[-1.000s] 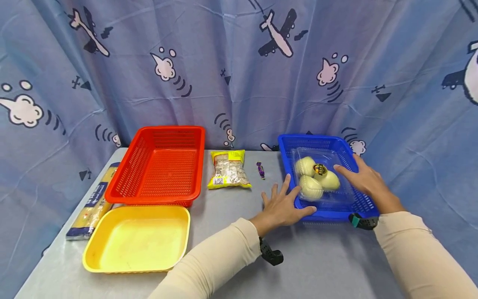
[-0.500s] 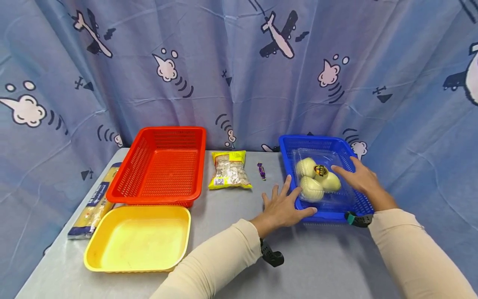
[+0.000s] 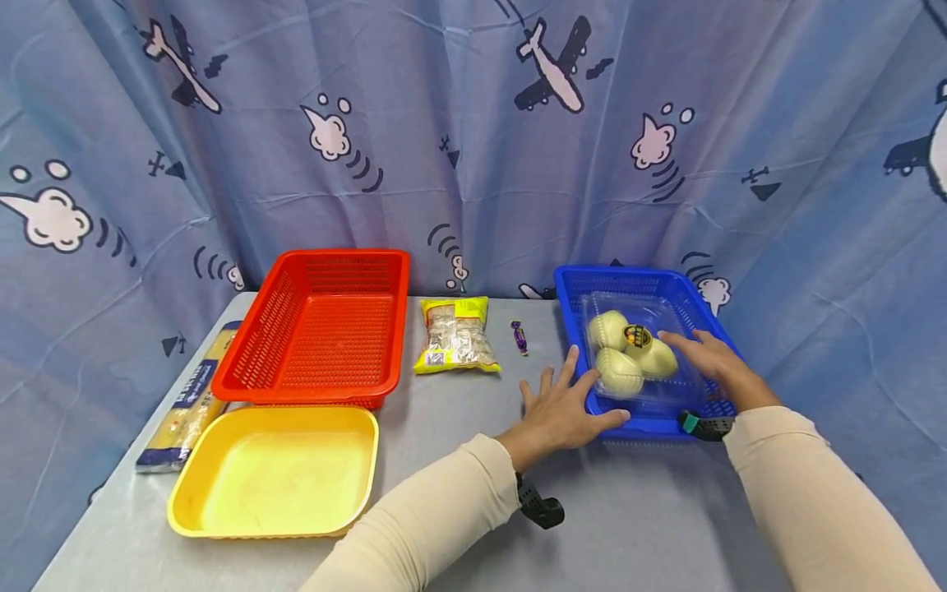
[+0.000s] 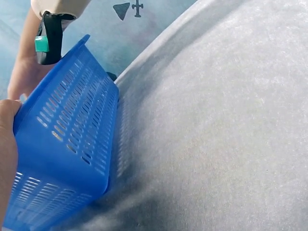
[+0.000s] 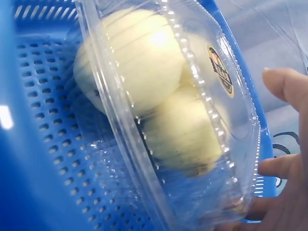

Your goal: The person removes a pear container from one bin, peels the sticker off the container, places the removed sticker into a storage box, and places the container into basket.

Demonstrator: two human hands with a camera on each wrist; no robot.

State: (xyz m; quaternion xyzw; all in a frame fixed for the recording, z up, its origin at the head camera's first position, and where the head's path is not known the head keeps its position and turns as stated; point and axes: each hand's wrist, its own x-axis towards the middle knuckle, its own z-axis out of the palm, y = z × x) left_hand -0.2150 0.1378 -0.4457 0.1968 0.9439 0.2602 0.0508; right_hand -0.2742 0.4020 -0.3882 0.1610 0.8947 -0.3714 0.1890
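Note:
On the right of the head view, a clear plastic clamshell box (image 3: pixel 681 382) lies inside the blue basket (image 3: pixel 568 300). Several pale yellow-green round fruits (image 3: pixel 620 372) show through its lid, which bears a dark sticker (image 3: pixel 638 336). My left hand (image 3: pixel 555 415) is spread at the basket's near left corner, its thumb and fingers touching the rim. My right hand (image 3: pixel 713 366) is over the basket's right side, beside the box. In the right wrist view its fingers (image 5: pixel 279 167) are loosely extended along the box's edge, the thumb apart; the lower fingers are partly hidden.
At the left stand a red basket (image 3: pixel 403 329) and a yellow tray (image 3: pixel 274 477), with a long blue-and-yellow packet (image 3: pixel 188 403) beside them. Mid-table lie a yellow-ended snack bag (image 3: pixel 457 335) and a purple wrapped candy (image 3: pixel 519 338). A patterned curtain (image 3: pixel 473 148) hangs behind.
My right hand has shifted slightly left and lower, from the basket's right rim toward the box. The left hand and the box have stayed in place.

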